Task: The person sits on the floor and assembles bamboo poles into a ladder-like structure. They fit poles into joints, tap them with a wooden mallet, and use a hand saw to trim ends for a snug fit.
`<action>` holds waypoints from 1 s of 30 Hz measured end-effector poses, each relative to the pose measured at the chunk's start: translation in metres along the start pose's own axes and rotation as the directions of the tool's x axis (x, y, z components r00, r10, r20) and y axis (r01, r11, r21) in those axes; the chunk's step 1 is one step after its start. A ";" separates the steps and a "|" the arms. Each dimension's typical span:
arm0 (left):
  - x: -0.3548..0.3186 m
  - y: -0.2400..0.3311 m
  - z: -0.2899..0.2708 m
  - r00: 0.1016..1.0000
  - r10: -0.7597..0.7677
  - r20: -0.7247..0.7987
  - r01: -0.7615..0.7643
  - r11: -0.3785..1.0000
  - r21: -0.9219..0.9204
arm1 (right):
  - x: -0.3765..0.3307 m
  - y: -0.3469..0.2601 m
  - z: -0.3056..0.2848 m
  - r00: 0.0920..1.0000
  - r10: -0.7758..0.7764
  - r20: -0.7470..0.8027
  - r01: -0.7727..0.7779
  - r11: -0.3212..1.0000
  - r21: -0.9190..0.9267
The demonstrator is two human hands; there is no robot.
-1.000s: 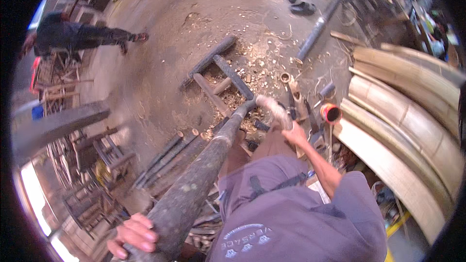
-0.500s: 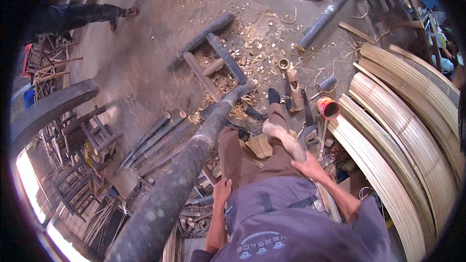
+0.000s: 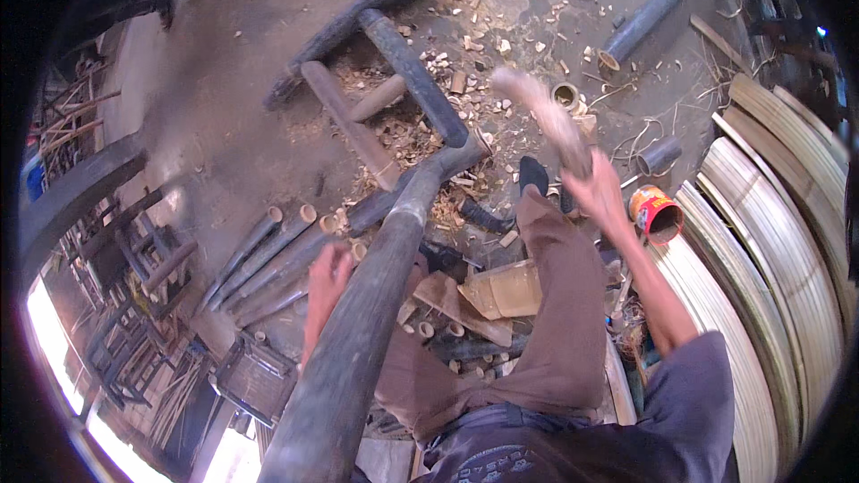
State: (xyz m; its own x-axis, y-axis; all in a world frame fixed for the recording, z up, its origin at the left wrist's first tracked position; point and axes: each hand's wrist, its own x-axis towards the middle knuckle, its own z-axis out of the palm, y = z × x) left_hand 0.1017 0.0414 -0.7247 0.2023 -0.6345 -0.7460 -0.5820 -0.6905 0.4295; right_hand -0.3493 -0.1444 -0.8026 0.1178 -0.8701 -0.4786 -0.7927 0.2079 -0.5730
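My right hand (image 3: 592, 186) grips one end of a pale wooden club (image 3: 541, 116), raised out ahead and smeared by motion. A thick dark bamboo pole (image 3: 358, 322) slants from the lower edge up across my left leg to a frame of joined poles (image 3: 407, 72) on the ground. My left hand (image 3: 329, 279) is just left of the pole, apart from it as far as I can see. Its fingers are somewhat blurred, loosely bent and apart, with nothing visible in them.
Wood chips (image 3: 483, 27) litter the ground around the frame. Right of me stand a red tin (image 3: 658, 215) and curved stacks of pale bamboo strips (image 3: 761, 259). Cut bamboo lengths (image 3: 277, 255) lie at left. Another pole (image 3: 662, 4) lies far right. A person's leg (image 3: 134, 4) shows far left.
The club has swung up and forward from my right thigh in my right hand. My left hand has left my thigh and moved across to the pole's left side. My legs are farther apart.
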 end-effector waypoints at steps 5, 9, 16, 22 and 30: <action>0.151 0.043 0.009 0.952 0.299 0.060 -0.305 0.939 0.160 | 0.152 0.108 0.109 0.956 -0.078 -0.284 0.048 0.993 -0.111; 0.235 0.048 0.013 0.892 0.437 0.114 -0.449 0.828 0.337 | 0.186 0.142 0.150 0.962 -0.055 -0.267 0.048 0.998 -0.031; 0.257 0.043 -0.011 0.847 0.530 -0.038 -0.490 0.808 0.328 | 0.205 0.173 0.179 0.990 -0.096 -0.099 0.087 0.992 -0.087; 0.162 0.064 -0.020 0.795 0.591 -0.138 -0.492 0.760 0.425 | 0.231 0.174 0.113 0.887 -0.460 0.049 0.446 0.823 -0.351; 0.014 -0.006 -0.002 0.835 0.474 -0.279 -0.273 0.797 0.539 | 0.127 0.057 0.045 0.776 -0.630 0.041 0.617 0.743 -0.259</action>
State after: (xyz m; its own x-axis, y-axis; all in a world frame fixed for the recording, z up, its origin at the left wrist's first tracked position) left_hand 0.1096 0.0358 -0.7368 0.1124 -0.9541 -0.2775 -0.9434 -0.1901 0.2716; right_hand -0.3525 -0.2228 -0.9251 0.6149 -0.7877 -0.0375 -0.6715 -0.4980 -0.5487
